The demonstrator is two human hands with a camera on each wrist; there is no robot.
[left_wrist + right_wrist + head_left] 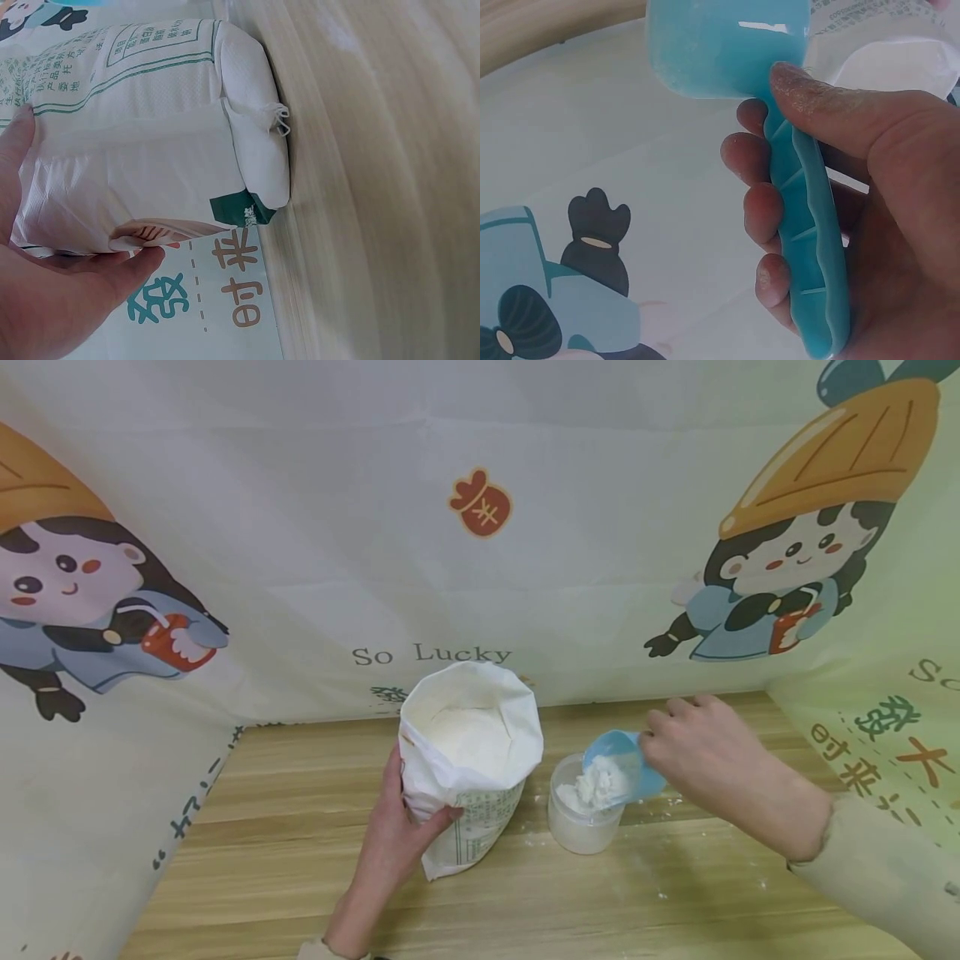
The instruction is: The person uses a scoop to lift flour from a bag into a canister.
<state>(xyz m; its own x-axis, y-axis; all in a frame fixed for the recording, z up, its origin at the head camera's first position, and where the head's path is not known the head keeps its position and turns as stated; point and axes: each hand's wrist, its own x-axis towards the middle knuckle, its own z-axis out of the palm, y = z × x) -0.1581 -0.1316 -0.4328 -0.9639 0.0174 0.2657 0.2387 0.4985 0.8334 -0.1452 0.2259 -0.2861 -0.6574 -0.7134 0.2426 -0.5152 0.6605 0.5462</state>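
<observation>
An upright white flour bag (491, 814) with green print stands on the table, its top gaping and white flour (476, 739) inside. My left hand (397, 835) grips its side, thumb across the front; in the left wrist view the fingers (142, 266) wrap under the bag's edge. My right hand (708, 756) holds a light blue scoop (648, 777), tilted with its mouth over a clear round jar (583, 833). Clumpy flour (603, 783) lies at the scoop's lip and in the jar's opening. The right wrist view shows fingers curled around the scoop's ribbed handle (810, 255).
The wood-grain table (285, 843) has specks of flour scattered right of the jar. A printed white cloth (600, 527) with cartoon figures and lettering walls in the back and both sides.
</observation>
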